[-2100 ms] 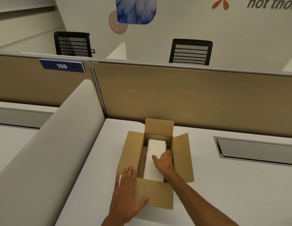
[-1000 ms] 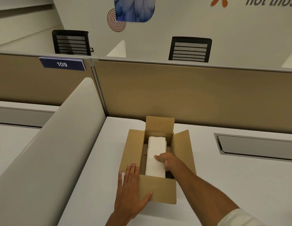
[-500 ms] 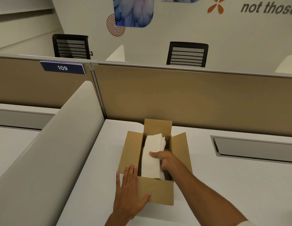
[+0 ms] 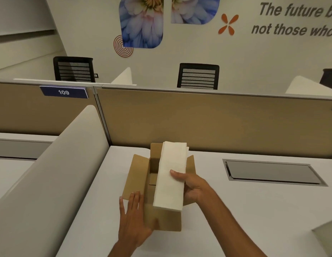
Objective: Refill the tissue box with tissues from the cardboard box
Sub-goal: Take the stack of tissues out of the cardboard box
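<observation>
Above the cardboard box (image 4: 161, 217), the right hand (image 4: 194, 188) grips the tissue stack (image 4: 170, 177); left hand (image 4: 132, 217) spread flat.

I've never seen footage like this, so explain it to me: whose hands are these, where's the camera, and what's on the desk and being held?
There is no machine here. A person wears a camera on their head, looking forward and down, so you see their own two hands. On the white desk sits an open cardboard box. The left hand lies flat against the box's near corner, steadying it. The right hand grips a white stack of tissues, raised above the box. Behind the desk stand a tan divider and black office chairs.
</observation>
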